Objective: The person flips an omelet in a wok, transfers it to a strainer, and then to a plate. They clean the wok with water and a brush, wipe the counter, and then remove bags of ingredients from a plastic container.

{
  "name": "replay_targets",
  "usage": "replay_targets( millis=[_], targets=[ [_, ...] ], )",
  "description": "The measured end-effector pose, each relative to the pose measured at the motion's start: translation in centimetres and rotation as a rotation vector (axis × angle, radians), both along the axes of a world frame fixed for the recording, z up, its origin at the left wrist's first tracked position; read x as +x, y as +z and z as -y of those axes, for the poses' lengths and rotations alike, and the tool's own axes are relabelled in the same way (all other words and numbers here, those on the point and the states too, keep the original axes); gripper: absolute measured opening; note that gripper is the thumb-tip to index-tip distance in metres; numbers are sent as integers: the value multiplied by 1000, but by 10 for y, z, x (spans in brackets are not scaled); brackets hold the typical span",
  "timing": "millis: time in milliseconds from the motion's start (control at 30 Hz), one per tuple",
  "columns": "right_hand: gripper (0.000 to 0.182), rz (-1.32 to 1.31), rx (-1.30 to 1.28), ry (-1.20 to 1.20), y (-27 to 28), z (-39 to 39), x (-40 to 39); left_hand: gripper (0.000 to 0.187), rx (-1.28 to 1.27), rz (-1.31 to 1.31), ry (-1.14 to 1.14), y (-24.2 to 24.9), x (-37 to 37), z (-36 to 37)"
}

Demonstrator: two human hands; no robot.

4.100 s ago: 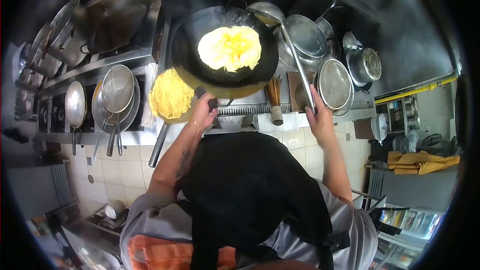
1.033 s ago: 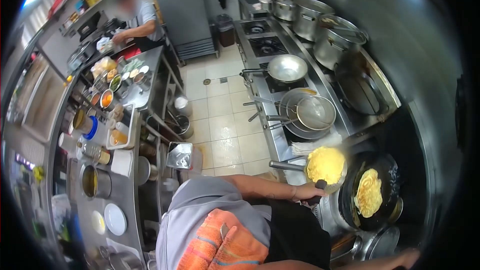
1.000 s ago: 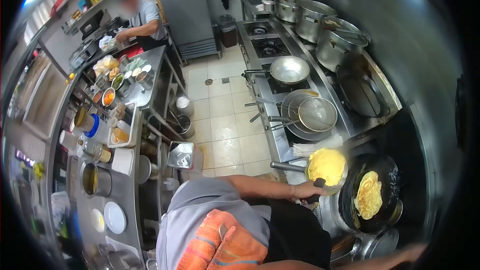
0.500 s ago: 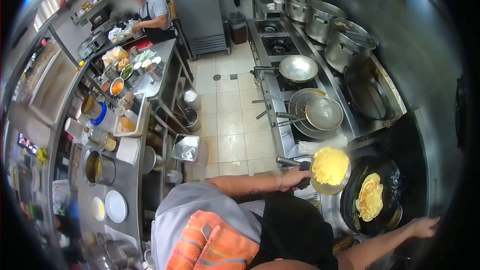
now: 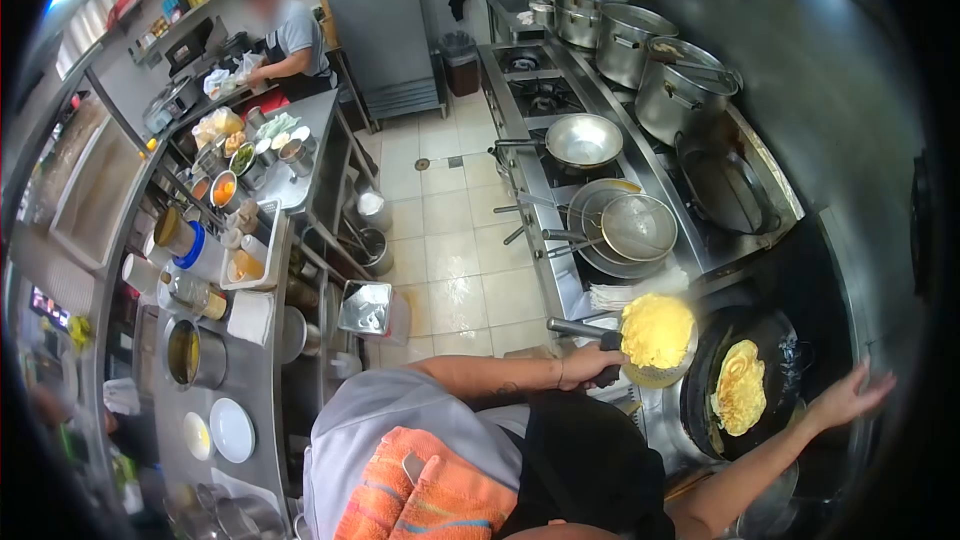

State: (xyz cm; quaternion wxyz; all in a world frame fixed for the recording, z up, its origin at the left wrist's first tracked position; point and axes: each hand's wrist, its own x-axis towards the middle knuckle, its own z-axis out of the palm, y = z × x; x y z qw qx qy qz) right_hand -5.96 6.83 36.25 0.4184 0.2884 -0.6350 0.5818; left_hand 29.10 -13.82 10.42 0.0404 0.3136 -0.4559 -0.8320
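Note:
My left hand (image 5: 590, 365) is closed around a dark handle (image 5: 609, 340) right beside the round strainer (image 5: 684, 355) heaped with yellow fried egg (image 5: 657, 330). I cannot tell whether that handle belongs to the strainer or to the wok. The strainer's long metal handle (image 5: 572, 327) sticks out to the left. To its right stands a black wok (image 5: 780, 360) with a flat omelette (image 5: 740, 387) in it. My right hand (image 5: 848, 397) hovers at the wok's far right rim, fingers spread and holding nothing.
Along the stove line are a steel pan (image 5: 583, 140), stacked wire skimmers (image 5: 630, 227), big lidded pots (image 5: 685, 90) and another dark wok (image 5: 728, 190). A steel counter (image 5: 255, 340) on the left holds bowls, sauce pots and plates. A co-worker (image 5: 290, 40) works at the far end of the tiled aisle (image 5: 445, 250).
Seconds ago I faced the wok, holding its handle and a ladle. My right hand has since risen from the low edge to the wok's right rim and spread open; my left hand shifted along the handles.

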Motion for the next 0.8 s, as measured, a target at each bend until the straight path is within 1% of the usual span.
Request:
replay_targets(
  millis=[33, 67, 100, 167, 233, 267, 300, 367, 433, 500, 567, 600, 700, 767, 800],
  targets=[
    [65, -48, -220, -64, -4, -6, -10, 31, 16, -8, 15, -1, 0, -1],
    [55, -44, 67, -106, -7, -21, -29, 31, 19, -10, 20, -3, -1, -1],
    [55, -42, 71, -103, -7, -14, -17, 30, 16, 11, 16, -4, 0, -1],
    [48, 462, 592, 679, -9, 1, 25, 30, 9, 37, -1, -7, 2, -3],
    [43, 638, 741, 712, -21, 7, 38, 30, 18, 26, 4, -1, 2, -2],
    [43, 562, 659, 695, -34, 13, 54, 31, 26, 25, -1, 5, 4, 0],
    [41, 428, 585, 641, -61, 17, 56, 31, 24, 27, 8, 8, 6, 2],
    [40, 515, 670, 679, -89, 19, 69, 31, 42, 51, 3, 8, 7, 3],
    [39, 643, 752, 708, -108, 23, 107, 31, 61, 38, 10, -1, 5, 4],
    [36, 698, 756, 767, -151, 20, 124, 31, 78, 26, 15, -7, 4, 5],
    [36, 734, 839, 797, -178, 14, 140, 31, 82, 15, 17, -9, 4, 7],
    [38, 758, 819, 825, -197, 10, 145, 31, 85, 20, 13, -11, 3, 6],
    [39, 800, 792, 773, -206, 10, 174, 31, 103, 21, 35, -9, 4, 5],
    [38, 765, 782, 733, -223, 6, 184, 31, 78, 17, 13, 1, 5, 6],
    [35, 730, 832, 753, -227, 7, 190, 31, 80, 23, 8, -3, 3, 5]
  ],
)
